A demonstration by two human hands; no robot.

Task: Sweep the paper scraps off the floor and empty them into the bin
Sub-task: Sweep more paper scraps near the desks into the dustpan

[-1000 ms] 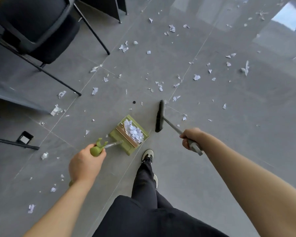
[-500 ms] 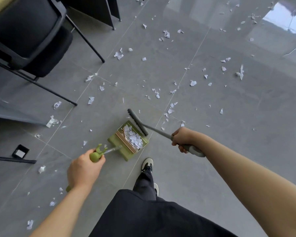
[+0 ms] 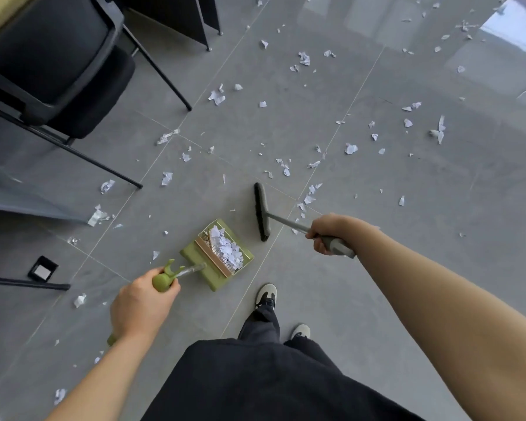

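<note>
The right hand [image 3: 324, 231], fist wrapped round the broom [image 3: 261, 211] handle, has nearby scraps [image 3: 312, 192] seemingly just beyond the head, the dustpan [image 3: 217, 256] inward of it.

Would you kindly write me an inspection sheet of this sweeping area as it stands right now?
Surface: grey tiled floor, glossy, with pale grout lines.
Job's things: green dustpan on the floor, holding a heap of paper scraps; broom head just right of it, apart from it. No bin seen.
Clutter: many loose scraps scattered ahead, left and right.
Grippers: left hand grips the dustpan handle; right hand grips the broom handle.
Cables: nothing seen.
Surroundings: black chair upper left, small black square object at left, the person's shoes below the dustpan.
</note>
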